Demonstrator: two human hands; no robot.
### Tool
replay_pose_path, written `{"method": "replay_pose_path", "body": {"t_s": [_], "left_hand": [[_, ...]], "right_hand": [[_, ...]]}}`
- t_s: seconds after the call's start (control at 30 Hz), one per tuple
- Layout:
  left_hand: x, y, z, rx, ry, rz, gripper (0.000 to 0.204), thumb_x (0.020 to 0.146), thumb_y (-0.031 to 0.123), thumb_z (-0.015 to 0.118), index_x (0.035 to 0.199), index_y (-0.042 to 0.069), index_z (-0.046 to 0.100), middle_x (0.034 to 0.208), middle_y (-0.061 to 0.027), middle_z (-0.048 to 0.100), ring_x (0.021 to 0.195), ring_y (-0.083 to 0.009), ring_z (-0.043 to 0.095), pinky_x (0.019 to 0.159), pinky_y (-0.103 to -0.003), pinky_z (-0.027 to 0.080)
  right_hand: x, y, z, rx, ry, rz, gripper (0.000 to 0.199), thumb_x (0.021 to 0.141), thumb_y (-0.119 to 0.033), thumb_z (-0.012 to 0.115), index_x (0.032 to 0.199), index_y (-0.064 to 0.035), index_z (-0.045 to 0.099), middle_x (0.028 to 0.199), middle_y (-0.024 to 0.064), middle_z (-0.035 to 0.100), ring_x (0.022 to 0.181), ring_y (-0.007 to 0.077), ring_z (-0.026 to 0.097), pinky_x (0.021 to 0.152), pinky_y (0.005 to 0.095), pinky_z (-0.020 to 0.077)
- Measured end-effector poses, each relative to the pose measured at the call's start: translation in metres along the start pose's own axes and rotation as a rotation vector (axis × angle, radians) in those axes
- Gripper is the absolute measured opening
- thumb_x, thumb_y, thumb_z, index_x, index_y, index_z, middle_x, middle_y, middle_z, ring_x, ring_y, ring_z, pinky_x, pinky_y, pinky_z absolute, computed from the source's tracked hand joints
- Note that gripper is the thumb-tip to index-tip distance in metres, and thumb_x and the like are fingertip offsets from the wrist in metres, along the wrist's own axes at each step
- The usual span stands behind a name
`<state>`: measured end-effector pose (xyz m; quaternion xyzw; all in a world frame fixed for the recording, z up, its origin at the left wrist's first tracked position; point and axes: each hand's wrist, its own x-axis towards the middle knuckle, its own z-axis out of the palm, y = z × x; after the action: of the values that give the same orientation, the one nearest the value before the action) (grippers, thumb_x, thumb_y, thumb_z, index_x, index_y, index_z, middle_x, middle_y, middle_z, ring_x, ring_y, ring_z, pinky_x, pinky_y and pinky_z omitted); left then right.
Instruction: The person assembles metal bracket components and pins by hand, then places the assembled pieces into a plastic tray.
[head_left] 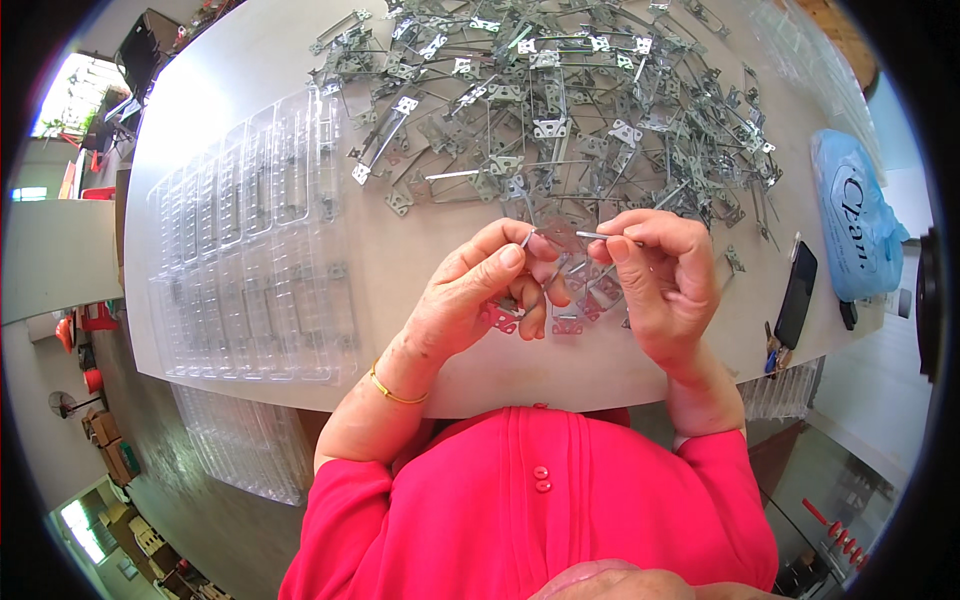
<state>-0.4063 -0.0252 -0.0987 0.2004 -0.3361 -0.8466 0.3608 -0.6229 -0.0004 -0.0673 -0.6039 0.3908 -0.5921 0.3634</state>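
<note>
My left hand (478,283) is closed in a pinch, thumb against forefinger, on a small metal bracket (527,239) seen nearly edge-on. Facing it, my right hand (668,275) pinches a thin metal strip (591,235) whose bare end points left toward the other hand. A short gap separates the two pieces. Beneath my fingers lie several loose flat brackets (567,325) with cut-out holes, partly covered by my hands. Beyond them spreads a large heap of silvery brackets with thin rods (550,128).
Clear plastic trays (250,235) with moulded slots lie on the left of the table (390,385), with metal parts in some slots. To the right are a blue plastic bag (850,215), a dark phone (796,295) and small tools (775,352). More clear trays (245,440) are stacked below the table edge.
</note>
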Motion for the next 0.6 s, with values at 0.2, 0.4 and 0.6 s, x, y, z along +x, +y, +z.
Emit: {"method": "replay_pose_path", "body": {"t_s": [0.2, 0.4, 0.6], "left_hand": [[-0.002, -0.003, 0.005, 0.192, 0.002, 0.12, 0.031, 0.107, 0.03, 0.051, 0.111, 0.0, 0.06, 0.102, -0.0206, 0.065, 0.068, -0.0183, 0.062, 0.066, -0.032, 0.052], [0.0, 0.003, 0.004, 0.625, -0.007, 0.303, 0.025, 0.103, 0.022, 0.059, 0.099, -0.002, 0.066, 0.103, -0.0152, 0.065, 0.08, -0.017, 0.06, 0.071, -0.031, 0.049], [0.004, 0.007, 0.009, 1.077, -0.017, 0.498, 0.012, 0.092, 0.008, 0.069, 0.098, 0.001, 0.063, 0.098, -0.0127, 0.067, 0.079, -0.0209, 0.063, 0.07, -0.031, 0.05]], "right_hand": [[0.003, 0.003, 0.001, -0.292, -0.013, -0.148, 0.017, 0.09, 0.008, 0.069, 0.1, 0.0014, 0.057, 0.093, 0.0167, 0.068, 0.084, 0.0184, 0.069, 0.071, 0.0271, 0.056], [0.001, -0.006, 0.001, -0.159, -0.064, 0.141, 0.01, 0.095, 0.002, 0.064, 0.102, -0.0007, 0.058, 0.092, 0.0105, 0.069, 0.079, 0.012, 0.068, 0.066, 0.0251, 0.0545], [0.011, -0.015, -0.003, 0.233, -0.18, 0.646, 0.016, 0.106, -0.013, 0.052, 0.116, -0.0003, 0.054, 0.09, 0.0059, 0.066, 0.076, 0.0109, 0.068, 0.067, 0.0245, 0.0561]]}}
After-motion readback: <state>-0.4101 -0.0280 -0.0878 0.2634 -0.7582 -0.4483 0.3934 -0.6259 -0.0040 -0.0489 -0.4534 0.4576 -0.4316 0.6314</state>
